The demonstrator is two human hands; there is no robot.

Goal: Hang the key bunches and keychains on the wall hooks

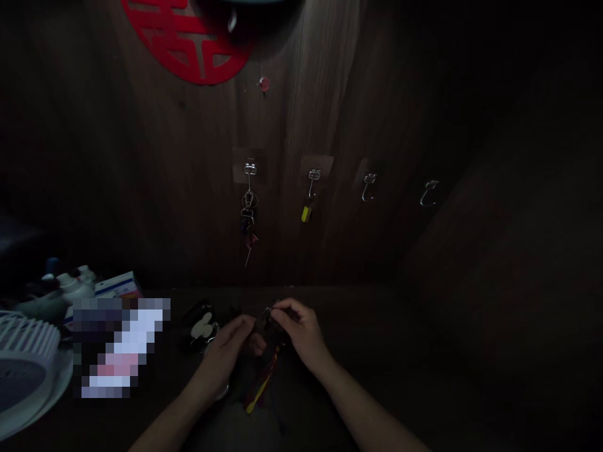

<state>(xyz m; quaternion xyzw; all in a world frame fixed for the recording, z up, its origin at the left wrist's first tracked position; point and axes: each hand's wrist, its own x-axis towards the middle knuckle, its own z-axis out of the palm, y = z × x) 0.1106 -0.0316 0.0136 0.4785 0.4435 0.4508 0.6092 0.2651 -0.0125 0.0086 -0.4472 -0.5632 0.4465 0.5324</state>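
Low in the middle, my left hand (232,345) and my right hand (300,329) meet close together. Between their fingertips is a small dark metal piece (266,312) with a shiny curved edge, perhaps a key ring; its details are lost in the dim light. My right thumb and finger pinch it. My left fingers are closed at its other side, but what they grip is unclear. Below my hands hangs a red-and-yellow cord (262,390). Just left of my left hand lies a dark item with a pale three-lobed shape (201,325).
Metal hooks line the dark wooden panel. Keys (247,216) hang on the leftmost hook (250,169), and a yellow tag (306,213) on the second hook (314,174). Bare hooks (369,181) follow rightward. At left are a white fan-like ribbed object (28,339), bottles (75,287) and a box (117,284).
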